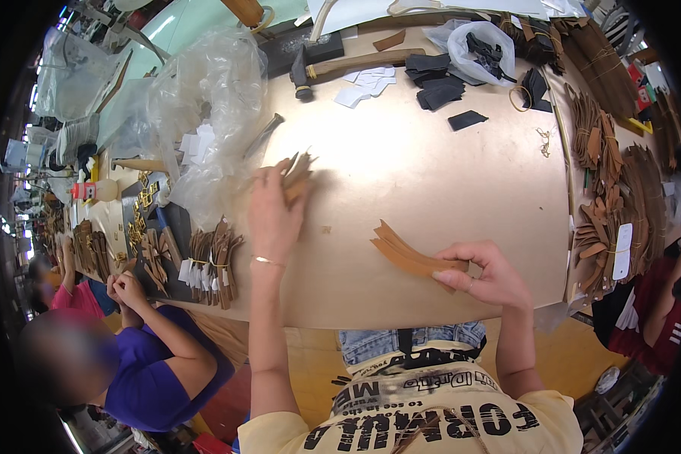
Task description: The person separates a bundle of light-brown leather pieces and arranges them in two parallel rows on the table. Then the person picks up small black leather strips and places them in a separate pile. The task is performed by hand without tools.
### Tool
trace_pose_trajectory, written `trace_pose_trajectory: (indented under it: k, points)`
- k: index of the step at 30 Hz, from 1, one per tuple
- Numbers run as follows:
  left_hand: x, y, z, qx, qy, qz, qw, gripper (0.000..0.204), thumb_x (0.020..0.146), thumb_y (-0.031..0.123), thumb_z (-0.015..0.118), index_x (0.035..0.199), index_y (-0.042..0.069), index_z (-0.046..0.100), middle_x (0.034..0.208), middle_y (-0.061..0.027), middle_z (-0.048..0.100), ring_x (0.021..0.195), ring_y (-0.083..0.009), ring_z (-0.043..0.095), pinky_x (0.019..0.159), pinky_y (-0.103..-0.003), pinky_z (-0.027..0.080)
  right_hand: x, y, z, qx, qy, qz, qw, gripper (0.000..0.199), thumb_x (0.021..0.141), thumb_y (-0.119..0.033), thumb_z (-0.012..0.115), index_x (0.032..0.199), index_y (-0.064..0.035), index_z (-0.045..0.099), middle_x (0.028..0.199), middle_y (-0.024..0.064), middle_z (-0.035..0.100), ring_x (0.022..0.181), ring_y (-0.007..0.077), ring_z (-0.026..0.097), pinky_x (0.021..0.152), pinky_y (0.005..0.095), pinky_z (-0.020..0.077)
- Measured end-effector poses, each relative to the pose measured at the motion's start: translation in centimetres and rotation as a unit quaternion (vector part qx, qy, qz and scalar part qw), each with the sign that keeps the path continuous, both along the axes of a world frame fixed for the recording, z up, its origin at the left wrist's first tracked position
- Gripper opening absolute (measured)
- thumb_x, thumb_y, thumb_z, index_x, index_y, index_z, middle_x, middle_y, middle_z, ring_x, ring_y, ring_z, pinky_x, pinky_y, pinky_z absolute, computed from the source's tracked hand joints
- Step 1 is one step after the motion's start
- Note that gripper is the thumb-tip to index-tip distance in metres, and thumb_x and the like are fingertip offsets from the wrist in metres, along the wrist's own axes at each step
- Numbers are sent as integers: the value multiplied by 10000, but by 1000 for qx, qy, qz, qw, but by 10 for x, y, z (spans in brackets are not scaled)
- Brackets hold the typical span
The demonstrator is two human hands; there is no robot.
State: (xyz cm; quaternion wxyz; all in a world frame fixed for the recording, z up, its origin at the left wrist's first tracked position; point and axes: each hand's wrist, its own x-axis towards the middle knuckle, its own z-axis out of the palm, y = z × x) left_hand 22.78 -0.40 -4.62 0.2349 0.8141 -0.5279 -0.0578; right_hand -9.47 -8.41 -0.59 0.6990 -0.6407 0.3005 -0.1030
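Observation:
My right hand (488, 274) pinches a small stack of brown leather strips (405, 253) by one end, above the near right part of the table. Their free ends are notched and fan out slightly toward the left. Over the left middle of the table, my left hand (275, 216) is closed around another small bunch of brown strips (296, 188), probably leather too. Its tips point away from me and are a little blurred, and my fingers cover part of it. The two hands are well apart, and both bunches are off each other.
At the back lie a hammer (303, 76), white paper pieces (367, 85) and black pieces (435, 89) beside a plastic bag (461, 45). Clear plastic sheeting (212, 98) and tied strip bundles (213, 261) are on the left. More bundles (601, 189) line the right. A co-worker (159, 363) sits at left.

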Motion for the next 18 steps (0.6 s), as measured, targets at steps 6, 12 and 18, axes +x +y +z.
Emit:
trace_pose_trajectory:
  k: [6,12,18]
  points:
    - [-27,7,24,-7,35,0,999,694,836,235,755,1431,47,449,1499,-203,365,1396,-412,329,1098,-456,366,-7,3,2,-35,11,56,998,255,884,-187,729,1051,1,689,807,95,696,707,200,660,673,321,522]
    - [-79,28,48,127,453,-295,831,563,968,455,544,1326,21,518,1216,-216,601,1148,-328,569,985,-424,457,11,-4,2,-127,-44,255,958,266,850,-193,729,1048,-25,671,884,152,697,787,353,664,709,398,537]
    - [-112,18,20,352,696,-246,575,643,1060,506,259,1118,-32,606,851,-95,669,686,-151,637,620,-280,531,1,-8,9,-162,11,87,983,390,814,-166,776,1162,-48,645,890,105,661,754,248,623,695,335,508]
